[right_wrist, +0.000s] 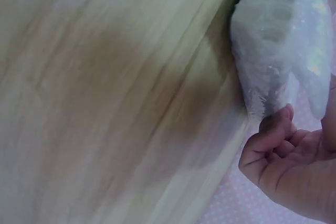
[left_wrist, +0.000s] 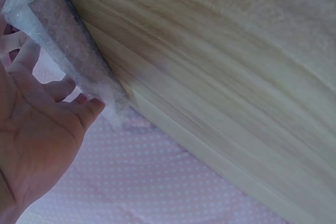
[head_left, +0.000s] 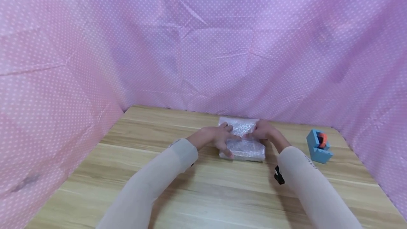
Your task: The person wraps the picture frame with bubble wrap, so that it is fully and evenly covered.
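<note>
A flat package in clear bubble wrap (head_left: 243, 148) lies at the far part of the wooden table, something reddish-brown showing through the wrap (left_wrist: 68, 30) in the left wrist view. Across its left side my left hand (head_left: 221, 138) spreads its fingers, touching the top, with the thumb down by the near edge. My right hand (head_left: 263, 130) is at the right side; one digit reaches inward over the wrap while the other fingers (right_wrist: 273, 135) curl against the package's end. A loose flap of wrap (right_wrist: 315, 77) stands out near that hand. The wrapped contents are hard to make out.
To the right on the wooden table (head_left: 127, 172) stands a blue tape dispenser (head_left: 321, 155) with an orange roll (head_left: 323, 140). Pink dotted cloth (head_left: 216, 63) hangs behind the table and along both sides.
</note>
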Available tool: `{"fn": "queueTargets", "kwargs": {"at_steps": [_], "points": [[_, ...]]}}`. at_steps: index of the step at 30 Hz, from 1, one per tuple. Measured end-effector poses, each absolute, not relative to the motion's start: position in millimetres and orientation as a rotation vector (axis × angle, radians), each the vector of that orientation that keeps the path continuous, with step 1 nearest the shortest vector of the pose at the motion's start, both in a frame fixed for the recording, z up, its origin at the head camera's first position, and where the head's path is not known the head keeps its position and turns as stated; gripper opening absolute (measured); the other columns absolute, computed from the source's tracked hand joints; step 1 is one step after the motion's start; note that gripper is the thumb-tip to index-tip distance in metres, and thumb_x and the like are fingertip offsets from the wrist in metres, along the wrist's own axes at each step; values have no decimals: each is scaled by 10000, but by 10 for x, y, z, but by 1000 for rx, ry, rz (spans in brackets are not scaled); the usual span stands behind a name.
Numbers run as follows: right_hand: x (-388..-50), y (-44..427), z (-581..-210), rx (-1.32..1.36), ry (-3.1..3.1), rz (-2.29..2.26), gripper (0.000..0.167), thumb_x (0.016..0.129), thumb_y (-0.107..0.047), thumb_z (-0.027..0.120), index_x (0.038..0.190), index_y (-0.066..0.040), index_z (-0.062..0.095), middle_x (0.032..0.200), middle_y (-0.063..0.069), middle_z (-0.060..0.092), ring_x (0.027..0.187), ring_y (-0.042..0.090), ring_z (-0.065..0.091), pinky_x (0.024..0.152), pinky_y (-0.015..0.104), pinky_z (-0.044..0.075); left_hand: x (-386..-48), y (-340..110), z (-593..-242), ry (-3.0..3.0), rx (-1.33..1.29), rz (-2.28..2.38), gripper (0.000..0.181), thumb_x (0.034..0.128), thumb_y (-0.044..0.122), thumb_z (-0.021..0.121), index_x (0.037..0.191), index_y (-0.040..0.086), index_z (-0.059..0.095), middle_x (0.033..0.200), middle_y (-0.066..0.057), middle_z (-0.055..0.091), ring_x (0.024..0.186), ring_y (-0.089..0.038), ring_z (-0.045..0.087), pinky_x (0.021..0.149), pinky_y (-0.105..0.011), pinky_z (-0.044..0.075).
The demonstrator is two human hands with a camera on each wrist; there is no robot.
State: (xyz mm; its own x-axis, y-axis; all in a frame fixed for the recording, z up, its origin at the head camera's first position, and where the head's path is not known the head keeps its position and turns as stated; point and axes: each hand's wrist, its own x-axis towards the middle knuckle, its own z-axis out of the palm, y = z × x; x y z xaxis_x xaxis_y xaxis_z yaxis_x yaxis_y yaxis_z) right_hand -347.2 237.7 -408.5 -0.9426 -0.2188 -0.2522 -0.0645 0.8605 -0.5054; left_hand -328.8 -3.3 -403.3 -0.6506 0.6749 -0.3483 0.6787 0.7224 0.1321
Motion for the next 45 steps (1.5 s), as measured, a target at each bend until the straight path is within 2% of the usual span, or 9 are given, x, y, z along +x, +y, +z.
{"fn": "queueTargets", "kwargs": {"at_steps": [7, 19, 24, 28, 31, 40, 45], "points": [[-3511, 2375, -4067, -179, 2701, -793, 474, 849, -362, 823, 611, -164, 465, 604, -61, 390, 589, 118, 394, 542, 256, 376, -3329, -43, -4008, 2565, 1045, -14, 1009, 768, 782, 697, 1611, 445, 256, 1718, -87, 108, 1571, -337, 49, 1142, -675, 305], [-3508, 2497, -4129, -314, 2701, -812, 462, 924, -272, 749, 602, -155, 439, 560, -66, 397, 535, 93, 362, 508, 238, 326, -3327, 22, -4012, 2556, 1013, -64, 975, 766, 782, 697, 1595, 461, 295, 1719, -47, 112, 1566, -316, 73, 1133, -651, 335], [-3530, 2460, -4099, -348, 2713, -759, 494, 928, -398, 719, 579, -182, 443, 558, -85, 355, 533, 91, 336, 509, 247, 328, -3356, 6, -4007, 2560, 1016, -70, 985, 773, 776, 697, 1603, 446, 283, 1723, -67, 85, 1572, -342, 35, 1145, -682, 287], [-3551, 2398, -4131, -288, 2751, -728, 549, 867, -487, 777, 572, -193, 419, 567, -89, 317, 546, 94, 315, 516, 250, 315, -3373, -21, -4006, 2551, 1009, -64, 981, 776, 781, 689, 1604, 444, 283, 1725, -65, 70, 1573, -345, 12, 1131, -711, 281], [-3552, 2371, -4165, -243, 2775, -742, 566, 828, -453, 819, 541, -182, 414, 538, -94, 302, 528, 87, 305, 508, 242, 306, -3376, -29, -4015, 2546, 1004, -55, 978, 775, 780, 691, 1602, 448, 289, 1726, -58, 68, 1574, -340, 7, 1129, -714, 282], [-3531, 2364, -4169, -243, 2764, -810, 533, 831, -387, 828, 519, -167, 456, 509, -97, 335, 511, 85, 335, 489, 235, 316, -3372, -13, -3998, 2550, 1005, -53, 985, 760, 765, 717, 1597, 444, 307, 1720, -60, 102, 1572, -338, 37, 1114, -706, 315], [-3505, 2396, -4177, -264, 2743, -892, 506, 841, -284, 818, 522, -166, 444, 495, -91, 368, 492, 76, 352, 479, 223, 322, -3363, 0, -3986, 2544, 1001, -38, 1002, 748, 759, 734, 1597, 440, 309, 1718, -58, 116, 1570, -325, 50, 1113, -685, 337]]}}
